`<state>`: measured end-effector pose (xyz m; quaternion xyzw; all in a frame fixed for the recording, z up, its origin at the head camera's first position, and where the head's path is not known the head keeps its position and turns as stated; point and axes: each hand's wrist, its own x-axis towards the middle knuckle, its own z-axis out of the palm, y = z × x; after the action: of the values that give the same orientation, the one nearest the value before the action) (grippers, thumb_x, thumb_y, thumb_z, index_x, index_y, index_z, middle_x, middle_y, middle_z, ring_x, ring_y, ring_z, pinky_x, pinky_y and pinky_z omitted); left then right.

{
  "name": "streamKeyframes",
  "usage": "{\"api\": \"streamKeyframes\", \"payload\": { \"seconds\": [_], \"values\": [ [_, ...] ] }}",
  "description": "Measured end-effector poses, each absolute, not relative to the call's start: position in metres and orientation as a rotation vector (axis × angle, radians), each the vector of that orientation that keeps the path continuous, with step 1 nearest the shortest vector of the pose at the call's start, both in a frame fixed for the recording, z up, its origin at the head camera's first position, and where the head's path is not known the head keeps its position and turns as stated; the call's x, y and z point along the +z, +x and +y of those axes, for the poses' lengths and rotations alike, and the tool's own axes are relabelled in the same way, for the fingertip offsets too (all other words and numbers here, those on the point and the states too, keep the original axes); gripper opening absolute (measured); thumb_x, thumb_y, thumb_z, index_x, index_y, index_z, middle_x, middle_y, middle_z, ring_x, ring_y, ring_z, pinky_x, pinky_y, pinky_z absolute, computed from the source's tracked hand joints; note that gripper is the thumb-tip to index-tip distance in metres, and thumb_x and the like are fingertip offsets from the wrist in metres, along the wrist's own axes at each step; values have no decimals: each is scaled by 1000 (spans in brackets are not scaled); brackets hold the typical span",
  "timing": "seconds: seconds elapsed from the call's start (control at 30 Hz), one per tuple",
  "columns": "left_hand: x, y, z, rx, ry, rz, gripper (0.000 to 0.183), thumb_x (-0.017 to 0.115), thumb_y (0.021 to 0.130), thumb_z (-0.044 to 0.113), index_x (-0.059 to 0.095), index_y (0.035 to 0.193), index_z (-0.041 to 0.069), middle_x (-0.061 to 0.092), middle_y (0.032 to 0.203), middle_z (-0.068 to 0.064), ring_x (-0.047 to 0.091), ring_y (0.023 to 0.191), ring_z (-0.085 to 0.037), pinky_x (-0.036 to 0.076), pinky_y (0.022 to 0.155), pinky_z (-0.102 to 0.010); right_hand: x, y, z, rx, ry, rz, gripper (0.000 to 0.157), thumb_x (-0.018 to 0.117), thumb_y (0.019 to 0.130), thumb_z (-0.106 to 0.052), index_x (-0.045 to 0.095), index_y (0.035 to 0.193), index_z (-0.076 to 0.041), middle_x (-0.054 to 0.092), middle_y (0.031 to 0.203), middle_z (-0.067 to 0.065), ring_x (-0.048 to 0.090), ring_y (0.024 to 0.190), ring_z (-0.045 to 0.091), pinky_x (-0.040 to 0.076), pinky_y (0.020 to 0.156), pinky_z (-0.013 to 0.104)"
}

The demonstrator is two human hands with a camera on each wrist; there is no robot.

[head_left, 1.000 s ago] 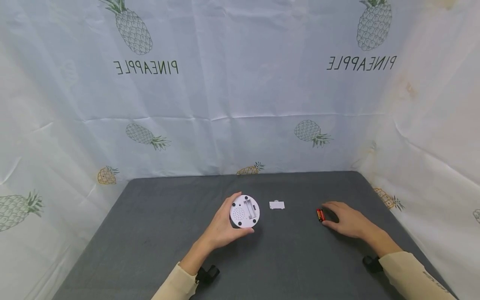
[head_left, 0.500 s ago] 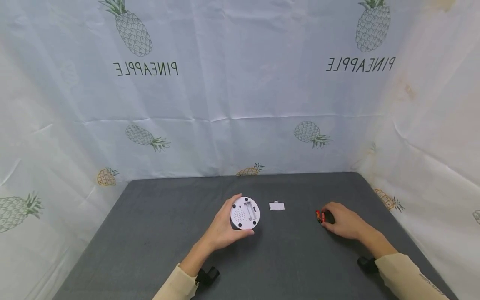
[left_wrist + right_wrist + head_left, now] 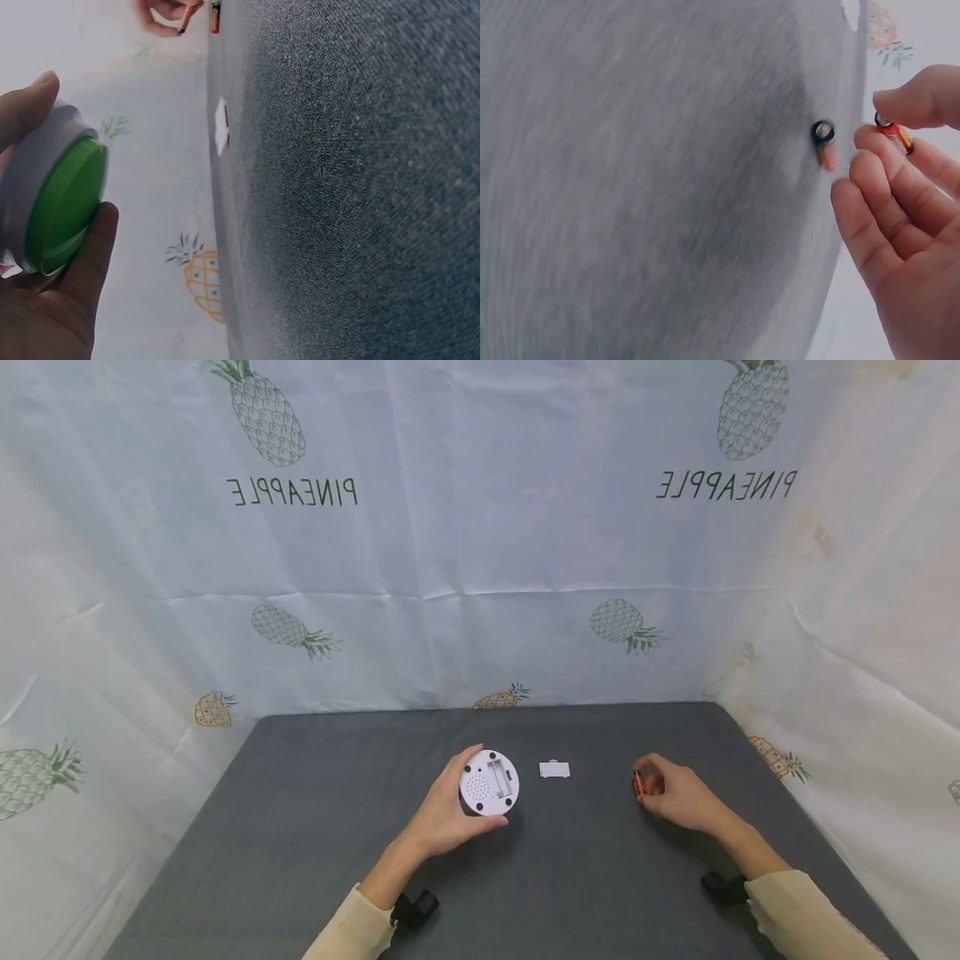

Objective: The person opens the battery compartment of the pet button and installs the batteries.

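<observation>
My left hand [image 3: 441, 817] grips a round white device [image 3: 478, 787] by its edge, thumb and fingers on opposite sides. Its underside, with a speaker grille, dark feet and a bare battery slot, shows in the head view. The left wrist view reveals its green domed top [image 3: 69, 204]. Over on the right, my right hand [image 3: 686, 799] pinches a red and black battery [image 3: 897, 136] between thumb and fingers, raised off the table. A second battery [image 3: 825, 146] lies on the table just beside it. Between the hands lies a small white battery cover [image 3: 554, 769].
The dark grey table [image 3: 322, 827] spreads beneath both hands. White fabric with pineapple prints [image 3: 420, 543] hangs along its back and sides. A black strapped-on camera [image 3: 415, 910] sits at the left wrist, another [image 3: 723, 888] at the right.
My right hand has closed its fingers on one of the two batteries and lifted it slightly from the table. The left hand and the device have stayed in place.
</observation>
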<state>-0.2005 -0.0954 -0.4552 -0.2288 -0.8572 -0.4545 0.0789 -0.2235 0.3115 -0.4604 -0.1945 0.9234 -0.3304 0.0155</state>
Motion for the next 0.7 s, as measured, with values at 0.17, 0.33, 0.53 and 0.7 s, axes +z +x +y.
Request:
{"api": "streamKeyframes", "payload": {
  "seconds": [0.17,0.33,0.53,0.7],
  "values": [
    [-455,-200,-96,-1363,-685,-2571,104,95,70,36,37,155,24,52,138,2,53,115,-15,46,93,-46,-460,-224,304,-1127,-592,2819,40,73,91,-7,55,127,1,64,83,-1,54,61,10,45,55,30],
    [-457,-199,-96,-1361,-703,-2578,104,94,71,38,34,156,24,51,139,2,53,115,-16,46,92,-44,-464,-223,295,-1227,-590,2767,42,76,91,-11,56,126,-1,67,86,-1,58,66,11,46,58,31],
    [-456,-199,-95,-1358,-709,-2577,105,93,71,37,34,156,26,51,139,2,53,114,-16,46,92,-44,-461,-220,277,-1367,-654,2674,44,77,91,-14,56,127,1,70,90,2,63,72,14,47,62,30],
    [-456,-200,-95,-1350,-704,-2578,103,94,71,36,36,156,25,52,136,2,52,112,-15,46,92,-44,-460,-219,264,-1429,-661,2611,46,77,91,-13,55,129,2,71,92,5,63,73,14,47,63,30]
  ]
}}
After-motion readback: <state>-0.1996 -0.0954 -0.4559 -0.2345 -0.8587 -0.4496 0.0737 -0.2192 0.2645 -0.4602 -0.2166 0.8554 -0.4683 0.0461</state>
